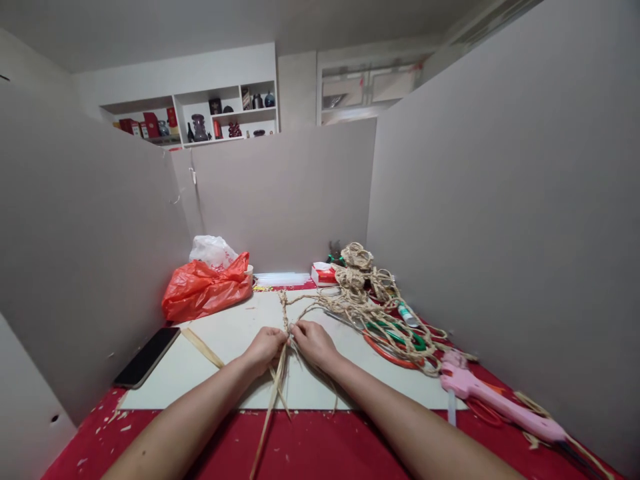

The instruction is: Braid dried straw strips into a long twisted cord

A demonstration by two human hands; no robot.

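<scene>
Left hand: fingertips of the left hand (270, 347) pinched on the braided cord (285, 312) where the plaiting ends.
Right hand: the right hand (313, 341) just beside it, thumb and fingers closed, apparently on a strand; exactly which one is hidden.
Braiding well: best to keep the left pinch tight at the last crossing, lay each strand flat, and pull evenly so the plait stays firm.
Tails: the loose strands (273, 401) should be kept apart; the longest hangs past the board's near edge and could tangle.
Cord's place: on the white board (160, 390), midway along, running from its far edge towards its near edge.
Cord's look: straw-coloured, narrow, knobbly, with frayed wisps at the far end.
</scene>
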